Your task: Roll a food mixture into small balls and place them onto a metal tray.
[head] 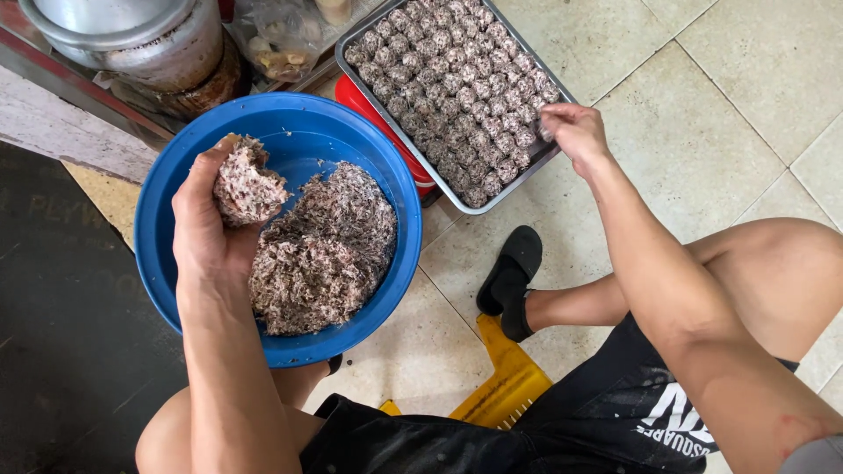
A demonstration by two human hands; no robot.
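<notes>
Tiled floor [702, 132] below; left hand [206, 233] cups a minced-meat lump [246, 186] over the blue basin [176, 184], right hand [572, 132] pinches a meatball [546, 133] at the tray [386, 123] edge. It could roll off.

One blue bowl [167, 202] sitting at the left, one metal tray [351, 39] sitting at the top, too many little meat balls [457, 88] to count, two hands, one black sandal [509, 279], one yellow stool [500, 386], one metal pot [132, 35] sitting in the top left corner

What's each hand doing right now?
Left hand: closed around a lump of minced mixture.
Right hand: fingers pinched at the tray edge; contents cannot be told.
</notes>
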